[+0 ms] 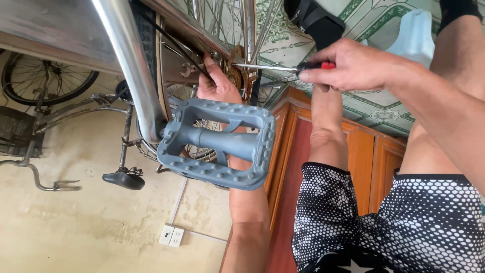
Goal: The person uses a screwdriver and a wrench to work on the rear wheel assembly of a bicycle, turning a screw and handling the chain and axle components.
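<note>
At the rusty rear hub (238,68) of the bicycle, behind the grey pedal (217,143), my right hand (353,65) pinches the red-and-black handle of a screwdriver (283,67), its steel tip touching the hub. My left hand (217,83) is curled around a spanner (186,69) beside the wheel's spokes (222,20).

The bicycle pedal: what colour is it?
Grey-blue; the pedal shows plainly in the head view.
</note>
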